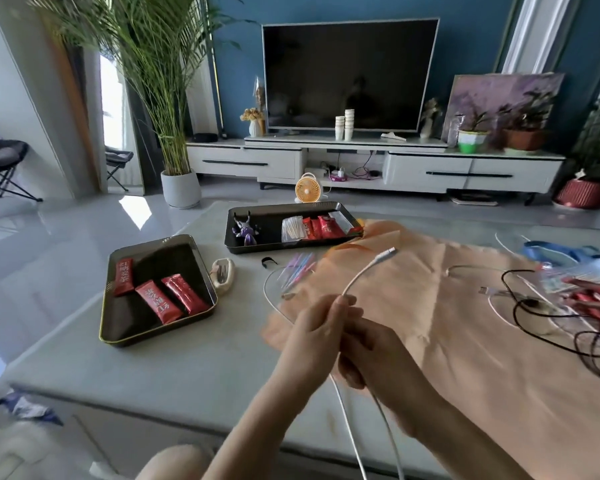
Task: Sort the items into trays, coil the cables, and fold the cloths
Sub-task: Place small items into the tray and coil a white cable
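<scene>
Here, left hand and right hand meet; fingers pinch white cable.

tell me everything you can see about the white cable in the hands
The white cable is thin, round and smooth, seemingly plastic-sheathed, with a small plug at its free end that points up and right in the air above the peach cloth. From the plug it curves down to the left hand, whose fingertips pinch it. The right hand curls round it just below. Two strands hang from under the hands and leave the picture's bottom edge. It is not yet coiled.
</scene>
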Tool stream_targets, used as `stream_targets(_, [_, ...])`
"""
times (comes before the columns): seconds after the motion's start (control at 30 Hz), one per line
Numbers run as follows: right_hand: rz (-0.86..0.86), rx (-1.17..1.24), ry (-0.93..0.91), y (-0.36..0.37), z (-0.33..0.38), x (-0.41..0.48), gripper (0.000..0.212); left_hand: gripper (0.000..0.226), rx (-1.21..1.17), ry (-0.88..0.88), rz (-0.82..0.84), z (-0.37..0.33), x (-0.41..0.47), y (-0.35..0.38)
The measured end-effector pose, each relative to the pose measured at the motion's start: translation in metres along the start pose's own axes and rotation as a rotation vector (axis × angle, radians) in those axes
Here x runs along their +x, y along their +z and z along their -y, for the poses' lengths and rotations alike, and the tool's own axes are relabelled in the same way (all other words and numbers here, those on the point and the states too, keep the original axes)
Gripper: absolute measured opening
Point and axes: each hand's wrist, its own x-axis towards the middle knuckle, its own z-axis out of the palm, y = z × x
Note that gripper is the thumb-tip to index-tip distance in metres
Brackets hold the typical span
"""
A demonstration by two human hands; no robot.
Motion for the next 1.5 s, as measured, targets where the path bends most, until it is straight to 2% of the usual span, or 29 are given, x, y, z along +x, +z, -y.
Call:
stream_targets(0.1, [0.068,0.029,0.055,-0.003,0.000,-0.009,0.029,0.032,-0.109,-0.053,-0.019,0.001,-0.006,0.005])
stream_targets(0.17, [0.137,0.110,0.124,-0.007,0.001,-0.013,0.026,0.033,-0.263,-0.143,0.031,-0.001,-0.003,0.001])
stream_targets(0.2, [0.183,0.155,0.174,-0.012,0.001,-0.015,0.020,0.032,-0.402,-0.202,0.073,-0.002,0.000,-0.004])
stream_targets(0.3, [0.335,0.265,0.315,-0.030,-0.002,-0.018,0.020,0.025,-1.112,-0.406,0.134,-0.008,0.011,-0.025])
stream_targets(0.37, [0.395,0.335,0.349,-0.042,-0.003,-0.019,0.020,0.015,-1.353,-0.415,0.148,-0.010,0.014,-0.043])
stream_targets(0.5, [0.421,0.428,0.361,-0.069,-0.001,-0.020,0.028,0.013,-1.296,-0.380,0.059,-0.024,0.012,-0.073])
stream_targets(0.6, [0.371,0.405,0.323,-0.092,0.001,-0.016,0.036,0.019,-1.350,-0.380,0.159,-0.028,0.007,-0.096])
stream_targets(0.67, [0.316,0.258,0.291,-0.107,0.005,-0.012,0.026,0.022,-1.311,-0.375,0.228,-0.031,0.000,-0.101])
stream_targets(0.73, [0.247,-0.031,0.260,-0.112,0.007,-0.008,0.019,0.017,-1.257,-0.424,0.370,-0.034,-0.011,-0.088])
stream_targets(0.8, [0.122,-0.332,0.188,-0.105,0.001,-0.002,0.019,0.005,-1.086,-0.534,0.406,-0.036,-0.020,-0.061])
stream_targets(0.83, [0.029,-0.440,0.130,-0.100,-0.003,0.001,0.021,0.006,-0.956,-0.606,0.345,-0.031,-0.025,-0.044])
stream_targets(0.9, [-0.149,-0.575,0.004,-0.084,-0.011,0.002,0.026,0.022,-0.775,-0.658,0.168,-0.010,-0.030,-0.013])
stream_targets(1.0, [-0.298,-0.590,-0.151,-0.064,-0.016,-0.007,0.024,0.036,-0.775,-0.648,-0.047,0.021,-0.033,0.024])
stream_targets(1.07, [-0.281,-0.592,-0.221,-0.052,-0.019,-0.016,0.020,0.036,-0.812,-0.654,-0.119,0.035,-0.030,0.035])
stream_targets(1.17, [-0.147,-0.649,-0.285,-0.035,-0.022,-0.029,0.019,0.040,-0.875,-0.575,-0.161,0.039,-0.024,0.044])
stream_targets(1.3, [-0.070,-0.858,-0.469,-0.019,-0.033,-0.039,0.047,0.038,-0.952,-0.503,-0.205,0.034,-0.011,0.044])
stream_targets(1.37, [-0.027,-0.855,-0.506,-0.013,-0.035,-0.044,0.054,0.038,-0.929,-0.475,-0.193,0.027,-0.009,0.039])
stream_targets(1.43, [0.003,-0.819,-0.543,-0.013,-0.034,-0.047,0.050,0.039,-0.997,-0.428,-0.204,0.021,-0.006,0.029])
stream_targets(1.5, [-0.002,-0.788,-0.595,-0.013,-0.033,-0.048,0.040,0.042,-1.166,-0.370,-0.210,0.016,-0.002,0.008])
